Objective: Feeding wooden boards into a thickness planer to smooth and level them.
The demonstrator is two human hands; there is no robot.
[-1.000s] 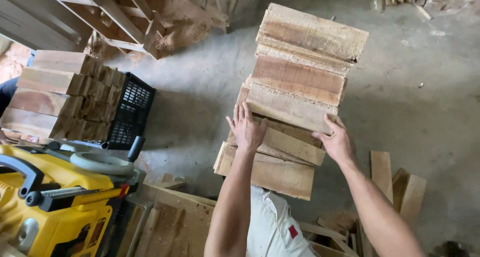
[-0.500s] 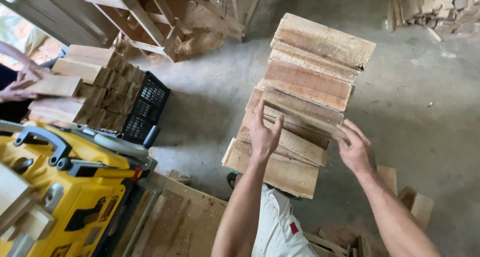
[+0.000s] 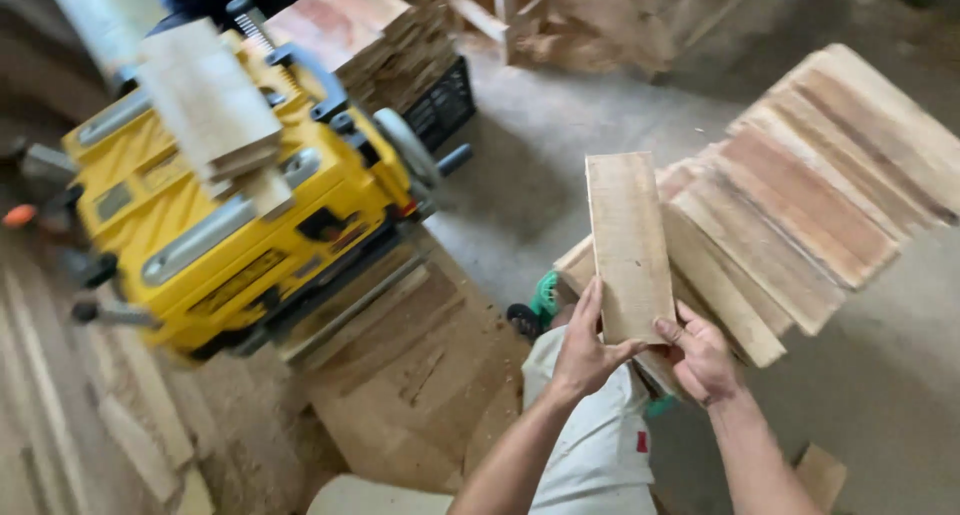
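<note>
I hold a short pale wooden board (image 3: 628,243) upright in front of me. My left hand (image 3: 585,347) grips its lower left edge and my right hand (image 3: 702,355) grips its lower right corner. Behind the board, to the right, a stack of similar rough boards (image 3: 820,190) fans out over the concrete floor. A yellow benchtop planer (image 3: 235,190) stands at the left, with a few short boards (image 3: 210,100) resting on its top.
A second pile of boards (image 3: 370,30) sits on a black crate (image 3: 445,105) behind the planer. Plywood sheets with sawdust (image 3: 420,365) lie under the planer's outfeed. Wooden frames (image 3: 560,15) stand at the back. A small offcut (image 3: 820,473) lies near my right arm.
My hands left the top of the stack and lifted one board off it. The view swung left, bringing the planer toward the middle.
</note>
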